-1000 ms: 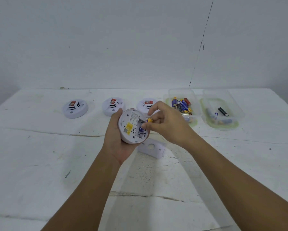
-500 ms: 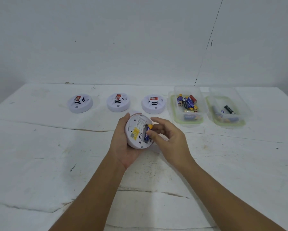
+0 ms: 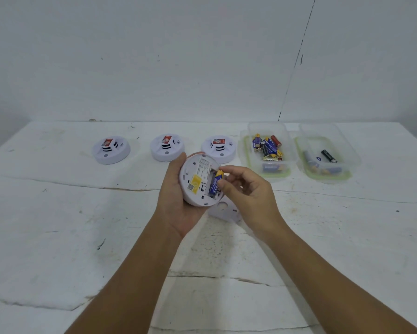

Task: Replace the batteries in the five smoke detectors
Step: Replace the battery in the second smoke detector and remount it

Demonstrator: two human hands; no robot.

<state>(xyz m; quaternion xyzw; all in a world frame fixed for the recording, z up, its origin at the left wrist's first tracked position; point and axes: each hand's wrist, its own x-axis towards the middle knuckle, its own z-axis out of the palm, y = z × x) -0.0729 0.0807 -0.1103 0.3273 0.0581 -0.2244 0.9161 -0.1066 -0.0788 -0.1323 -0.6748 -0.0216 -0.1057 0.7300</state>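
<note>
Cracked tabletop (image 3: 58,237): a white painted surface, seen bare across the near half; both forearms are stretched over it from the 6 o'clock edge toward the centre.
Left hand (image 3: 178,208): held palm-up and cupped, wrist slightly bent back; it is closed around the rim of the opened smoke detector, thumb over the far edge at 11 o'clock.
Opened smoke detector (image 3: 197,182): held above the table at the centre, back face tilted toward the camera, a yellow label visible. It is judged a light, rigid plastic shell, smooth enough to slip, so it is best gripped by the rim as it is now.
Battery (image 3: 215,185): a blue and yellow cell, set lengthwise in the open compartment on the 3 o'clock side of the back face; whether it is fully seated cannot be told. It is judged small, hard and slick, best taken by its sides near one end.
Right hand (image 3: 248,189): brought in from 3 o'clock, fingers curled, thumb and forefinger pinched on the battery's upper end.
Detached cover (image 3: 225,210): a white plastic piece lying on the table just under and behind the hands.
Three closed detectors (image 3: 167,148): set in a row at 12 o'clock, beyond the hands, faces up.
Battery tub (image 3: 269,150): a clear container at 1 o'clock, holding a heap of mixed cells.
Second tub (image 3: 323,155): just beside it at 2 o'clock, holding only a few cells.
</note>
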